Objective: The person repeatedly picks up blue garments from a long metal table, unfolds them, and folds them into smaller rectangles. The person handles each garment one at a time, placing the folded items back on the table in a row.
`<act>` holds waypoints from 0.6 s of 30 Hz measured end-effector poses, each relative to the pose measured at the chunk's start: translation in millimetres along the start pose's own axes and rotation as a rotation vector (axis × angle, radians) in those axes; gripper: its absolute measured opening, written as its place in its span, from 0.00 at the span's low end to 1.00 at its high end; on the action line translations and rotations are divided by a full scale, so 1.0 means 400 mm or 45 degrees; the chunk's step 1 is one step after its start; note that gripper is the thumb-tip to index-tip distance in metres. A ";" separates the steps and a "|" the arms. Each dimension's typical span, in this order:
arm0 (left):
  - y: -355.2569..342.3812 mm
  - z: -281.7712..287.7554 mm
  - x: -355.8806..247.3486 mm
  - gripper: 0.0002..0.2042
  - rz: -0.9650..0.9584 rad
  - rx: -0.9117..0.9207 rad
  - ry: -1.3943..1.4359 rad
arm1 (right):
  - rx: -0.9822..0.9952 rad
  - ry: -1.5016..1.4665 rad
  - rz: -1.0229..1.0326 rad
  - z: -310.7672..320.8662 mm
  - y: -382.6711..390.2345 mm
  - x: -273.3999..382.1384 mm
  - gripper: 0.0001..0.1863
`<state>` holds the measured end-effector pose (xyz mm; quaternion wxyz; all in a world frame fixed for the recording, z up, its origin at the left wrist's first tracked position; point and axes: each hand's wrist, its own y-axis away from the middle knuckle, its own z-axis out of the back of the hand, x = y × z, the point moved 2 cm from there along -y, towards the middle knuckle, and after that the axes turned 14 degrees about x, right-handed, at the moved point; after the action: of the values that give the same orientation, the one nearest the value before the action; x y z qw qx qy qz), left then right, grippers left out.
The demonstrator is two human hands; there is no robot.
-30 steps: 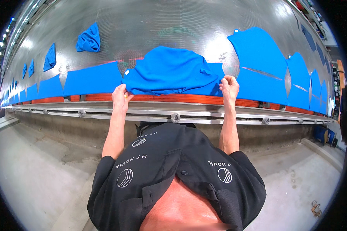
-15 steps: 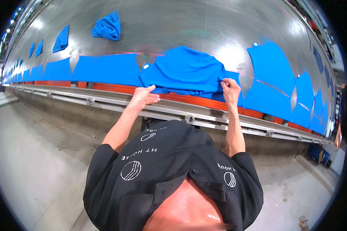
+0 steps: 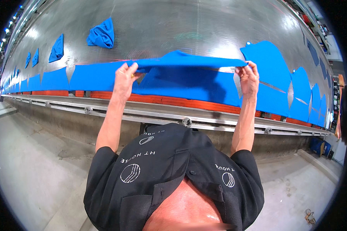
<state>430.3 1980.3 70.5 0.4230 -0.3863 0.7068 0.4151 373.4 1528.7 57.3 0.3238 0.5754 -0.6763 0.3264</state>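
Observation:
A long blue fabric piece (image 3: 189,61) is stretched between my hands and raised, its near edge lifted off the metal table (image 3: 189,19). My left hand (image 3: 125,79) grips its left corner in a pinch, and my right hand (image 3: 249,79) pinches the right corner with fingers curled. Beneath it, flat blue fabric (image 3: 181,86) lies along the table's near edge, with a dark shadow across it. To the right, a larger cut blue panel (image 3: 270,59) lies beside my right hand.
Bunched blue pieces (image 3: 101,34) sit farther back on the left, and more flat blue panels (image 3: 298,96) run along the edge to both sides. An orange strip (image 3: 185,101) and a metal rail (image 3: 150,113) run along the near side. A blue object (image 3: 320,147) stands on the floor at right.
Both hands have moved up and away from my body, lifting the fabric's near edge. My left hand, looser half a second ago, now grips the corner. My right hand has also shifted right.

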 end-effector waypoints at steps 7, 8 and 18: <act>-0.024 -0.011 -0.057 0.10 -0.194 0.006 0.112 | -0.065 0.049 0.270 -0.031 0.069 0.094 0.02; -0.022 -0.010 -0.027 0.10 -0.138 0.003 0.124 | -0.130 0.049 0.236 -0.019 0.092 0.078 0.03; -0.003 0.015 0.254 0.10 0.434 -0.256 0.027 | -0.603 0.509 -0.508 0.089 0.281 -0.154 0.23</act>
<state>398.1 1965.4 -24.7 0.2984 -0.3056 0.7215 0.5450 267.9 1548.5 -21.0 0.6309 0.5300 -0.5311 0.1973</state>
